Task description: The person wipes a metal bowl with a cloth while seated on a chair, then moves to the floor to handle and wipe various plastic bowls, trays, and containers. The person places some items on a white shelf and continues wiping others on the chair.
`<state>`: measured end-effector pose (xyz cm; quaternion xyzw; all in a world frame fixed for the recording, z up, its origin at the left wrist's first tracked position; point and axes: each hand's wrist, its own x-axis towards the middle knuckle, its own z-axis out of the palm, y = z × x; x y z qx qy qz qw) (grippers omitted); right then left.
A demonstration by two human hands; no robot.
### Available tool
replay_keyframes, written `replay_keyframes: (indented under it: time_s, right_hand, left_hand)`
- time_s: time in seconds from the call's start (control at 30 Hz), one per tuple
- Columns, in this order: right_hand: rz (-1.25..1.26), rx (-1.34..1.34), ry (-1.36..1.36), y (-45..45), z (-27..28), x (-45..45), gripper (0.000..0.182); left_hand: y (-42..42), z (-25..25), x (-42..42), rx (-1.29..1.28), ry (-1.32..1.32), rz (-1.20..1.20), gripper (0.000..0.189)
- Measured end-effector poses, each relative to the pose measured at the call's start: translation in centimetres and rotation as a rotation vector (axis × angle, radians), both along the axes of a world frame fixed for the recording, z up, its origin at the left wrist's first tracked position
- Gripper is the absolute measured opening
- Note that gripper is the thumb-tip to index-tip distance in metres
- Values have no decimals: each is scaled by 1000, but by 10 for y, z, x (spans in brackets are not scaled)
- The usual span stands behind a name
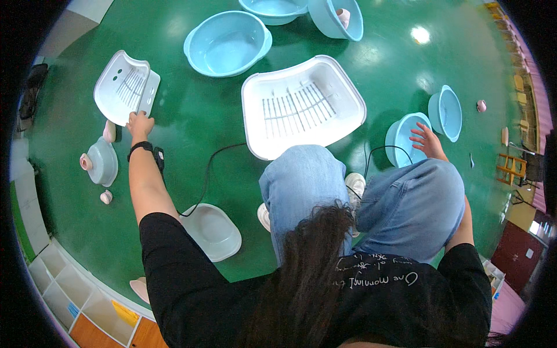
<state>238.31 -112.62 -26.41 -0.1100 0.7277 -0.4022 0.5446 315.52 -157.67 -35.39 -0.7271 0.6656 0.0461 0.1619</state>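
Note:
My left hand (140, 125) is at the lower edge of a white slotted plastic basket (150, 92), which stands tilted on the green floor; its fingers grip the rim. My right hand (426, 141) holds nothing, its fingers spread above a light blue plastic basin (395, 141) beside my knee. In front of my knees lies a larger white plastic basket (261, 150) with a slotted bottom. Close below my left hand are a pink object (109, 131) and an overturned pale blue basin (103, 163) with a pink cup-like item (86, 162) against it.
Light blue basins (226, 43) stand ahead, one tilted with a pink item (343, 18) inside. Another blue basin (444, 114) is at the right. A pale basin (213, 232) lies by my left side. A black cable (209, 167) crosses the floor. White shelving (72, 278) stands at lower left.

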Motion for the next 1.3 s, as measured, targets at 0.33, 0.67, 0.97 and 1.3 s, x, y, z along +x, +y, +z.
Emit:
replay_keyframes:
  time_s: [0.33, 0.67, 0.97, 1.3]
  right_hand:
    - [141, -63, 11, -38, -42, 31, 50]
    - [153, -90, -7, -84, -59, 56, 45]
    - [30, -227, -94, -114, -70, 77, 39]
    - [135, -481, 71, -137, -31, 86, 34]
  left_hand:
    - [94, -9, -46, -330, 272, -378, 49]
    - [234, 21, -114, -59, 838, -669, 82]
    - [227, 9, -84, 91, 486, -731, 27]
    - [184, 158, -136, -129, 1293, -141, 26]
